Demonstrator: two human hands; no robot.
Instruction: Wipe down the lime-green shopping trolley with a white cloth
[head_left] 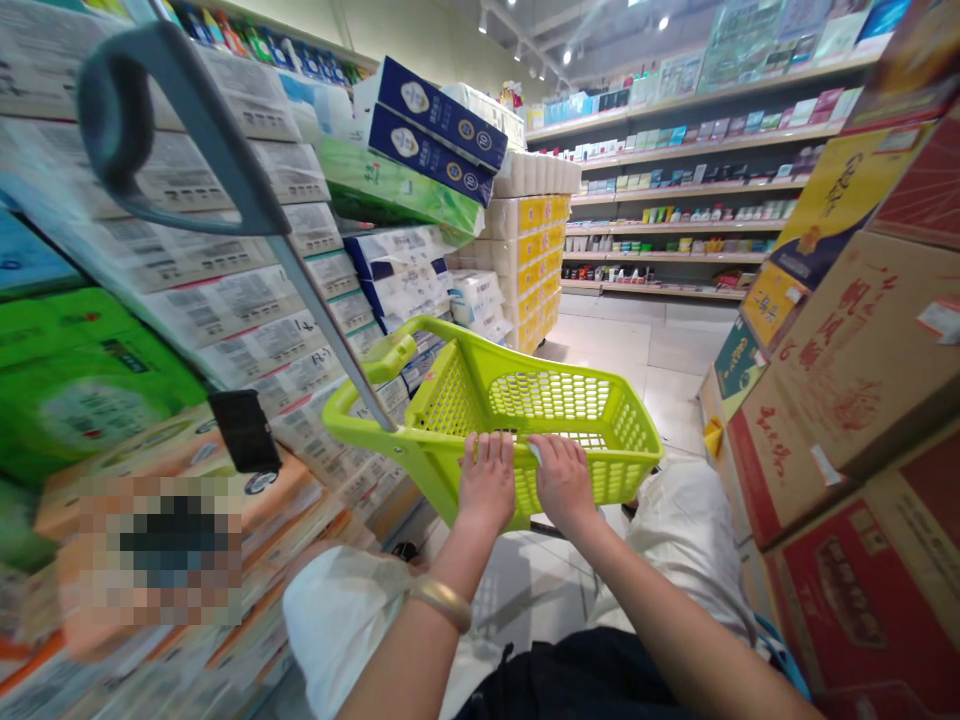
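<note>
A lime-green plastic shopping basket [585,400] stands in the aisle in front of me, with a grey pull handle [187,130] rising up to the top left. My left hand [486,480] grips the basket's near rim with fingers curled over it. My right hand [562,478] grips the same rim just beside it, with a scrap of something pale showing at its fingertips. A gold bangle [442,600] is on my left wrist. The basket looks empty inside.
Stacked packs of tissue and paper goods [247,310] wall the left side. Brown and red cardboard cartons [847,400] are piled on the right. Shelves of small goods [675,200] run across the far end. Pale floor tiles [667,350] lie ahead.
</note>
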